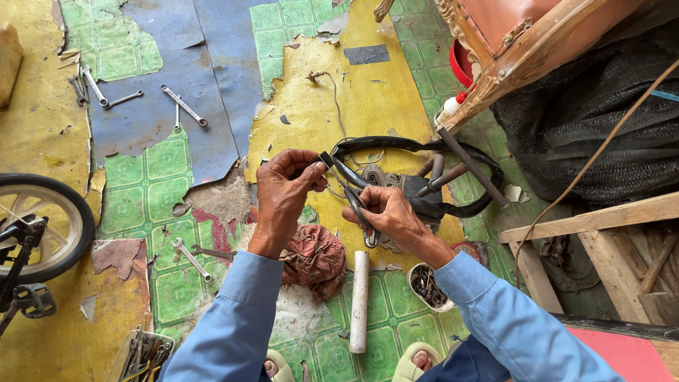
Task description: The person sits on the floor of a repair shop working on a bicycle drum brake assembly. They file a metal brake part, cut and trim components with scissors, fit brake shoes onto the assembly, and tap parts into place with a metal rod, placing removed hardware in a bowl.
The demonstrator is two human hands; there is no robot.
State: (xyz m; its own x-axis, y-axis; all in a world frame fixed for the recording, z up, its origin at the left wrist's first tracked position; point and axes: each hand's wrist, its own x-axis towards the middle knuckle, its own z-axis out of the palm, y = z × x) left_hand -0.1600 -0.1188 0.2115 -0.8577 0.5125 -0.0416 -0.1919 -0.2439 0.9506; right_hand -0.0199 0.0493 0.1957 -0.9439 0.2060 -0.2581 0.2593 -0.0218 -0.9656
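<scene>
Head view: left hand (283, 187) fingers pinch a cable end (326, 159); right hand (387, 212) grips pliers (361, 212).

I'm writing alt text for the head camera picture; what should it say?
Two hands in blue sleeves work together on a thin wire: the left hand pinches its end, the right hand grips pliers. Below lie a worn patterned floor, spanners, a white tube and a bicycle wheel.
</scene>
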